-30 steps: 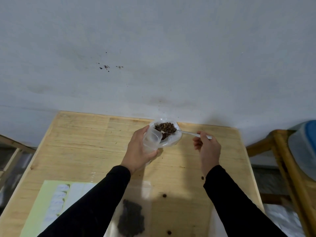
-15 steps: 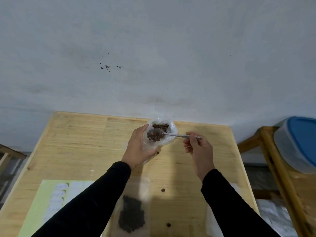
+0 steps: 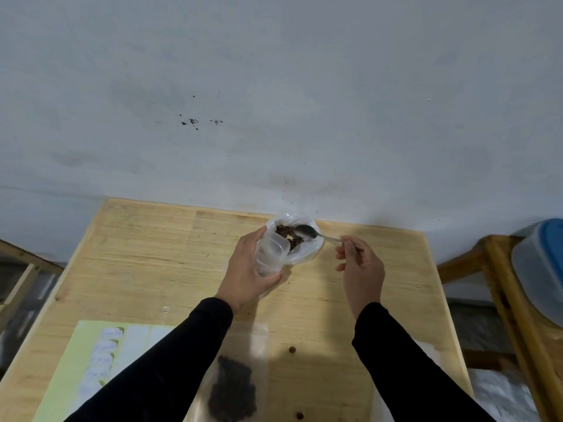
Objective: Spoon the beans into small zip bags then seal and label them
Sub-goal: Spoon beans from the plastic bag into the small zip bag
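Observation:
My left hand [image 3: 247,271] grips a small clear zip bag [image 3: 271,252], held open and upright above the wooden table [image 3: 146,254]. Just behind it sits a clear plastic bag of brown beans [image 3: 286,232] near the table's far edge. My right hand [image 3: 359,266] pinches the handle of a metal spoon [image 3: 307,231], whose bowl hovers over the beans and looks empty. A filled zip bag of dark beans [image 3: 233,388] lies flat on the table between my forearms.
A green sheet of white labels [image 3: 100,357] lies at the near left. Loose beans [image 3: 292,349] dot the table near the front. A wooden stand with a blue-lidded plastic tub [image 3: 539,269] is to the right. A grey wall stands behind the table.
The spoon, loaded over the small bag's mouth half a second ago, has swung back right over the bean bag and now looks empty. My left hand has kept the small bag in place.

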{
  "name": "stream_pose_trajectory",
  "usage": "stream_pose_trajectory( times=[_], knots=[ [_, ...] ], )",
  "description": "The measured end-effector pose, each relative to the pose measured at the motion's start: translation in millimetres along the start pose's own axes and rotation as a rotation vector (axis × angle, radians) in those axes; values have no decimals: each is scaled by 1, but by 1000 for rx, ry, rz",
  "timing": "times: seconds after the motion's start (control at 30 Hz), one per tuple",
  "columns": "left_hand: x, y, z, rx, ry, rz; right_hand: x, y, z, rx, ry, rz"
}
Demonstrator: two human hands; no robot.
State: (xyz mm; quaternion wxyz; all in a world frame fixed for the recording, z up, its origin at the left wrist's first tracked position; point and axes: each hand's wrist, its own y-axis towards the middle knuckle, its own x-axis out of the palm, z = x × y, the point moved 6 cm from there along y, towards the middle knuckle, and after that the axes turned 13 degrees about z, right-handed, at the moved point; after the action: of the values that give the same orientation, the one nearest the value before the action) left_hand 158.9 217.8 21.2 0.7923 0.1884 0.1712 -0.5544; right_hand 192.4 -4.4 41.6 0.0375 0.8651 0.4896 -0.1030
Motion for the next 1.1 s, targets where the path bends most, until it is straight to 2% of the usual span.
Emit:
stream_pose_trajectory(
  times=[0.1,0.3,0.43,0.87,1.0,1.1],
  knots=[
    [1,2,-1,-2,13,9,11,-2,15,52,-39,-40],
    [5,4,-4,-12,16,-5,27,-13,47,366,29,-70],
    [6,6,-6,-14,13,-18,24,-11,47,460,116,-24],
    [4,4,-4,2,4,-29,-12,-5,-10,352,246,74],
    [3,3,-2,13,-8,-22,-17,-17,-28,270,250,21],
    [5,2,0,13,-18,-30,-13,-28,-42,93,166,-73]
  ],
)
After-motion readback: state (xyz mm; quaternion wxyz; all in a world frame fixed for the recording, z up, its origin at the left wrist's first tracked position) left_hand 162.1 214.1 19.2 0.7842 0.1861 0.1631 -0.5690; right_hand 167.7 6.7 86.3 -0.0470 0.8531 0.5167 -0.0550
